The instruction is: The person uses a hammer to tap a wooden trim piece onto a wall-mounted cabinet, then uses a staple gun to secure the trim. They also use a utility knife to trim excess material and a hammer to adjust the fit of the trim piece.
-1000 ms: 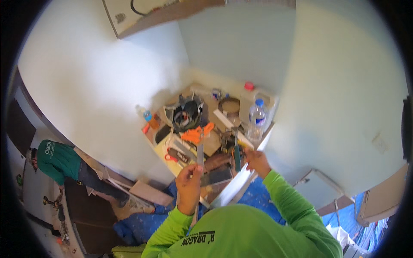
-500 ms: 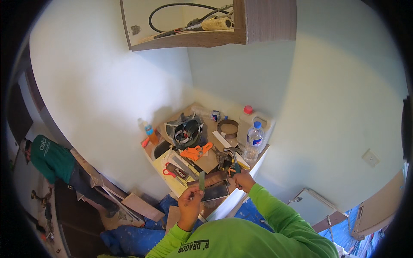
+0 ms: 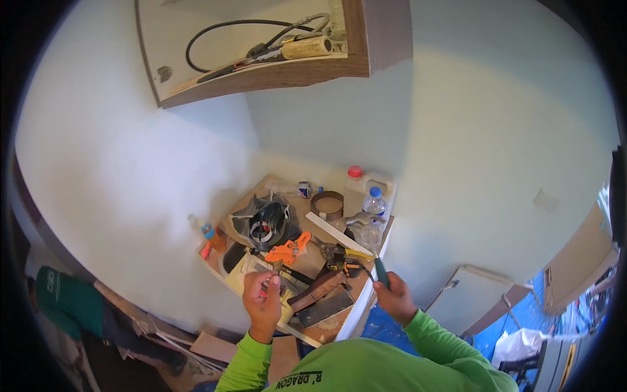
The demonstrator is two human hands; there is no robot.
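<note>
My right hand (image 3: 396, 299) is closed around the green grip of a claw hammer (image 3: 381, 269). Its metal head points up and away, over the cluttered worktop (image 3: 233, 279) and in front of the clear bottle. My left hand (image 3: 262, 306) is pinched on a short, thin strip (image 3: 277, 266), whose upper end shows above the fingertips. Below the hammer's head lie some pliers-like tools (image 3: 336, 256). A brown sanding block or wood piece (image 3: 318, 291) and a dark flat block (image 3: 325, 308) rest between my hands. The orange tool (image 3: 288, 248) lies just beyond my left hand.
Farther back stand a clear bottle with a blue cap (image 3: 374, 202), a white jug (image 3: 356, 189), a roll of brown edging (image 3: 326, 205) and a dark bag (image 3: 261, 221). An open cabinet (image 3: 274, 81) hangs overhead. A co-worker in green (image 3: 68, 300) bends at the left.
The hammer has been lifted off the tools, its head now raised in my right hand. My left hand has shifted left with the strip, which shows shorter. The view has turned slightly right.
</note>
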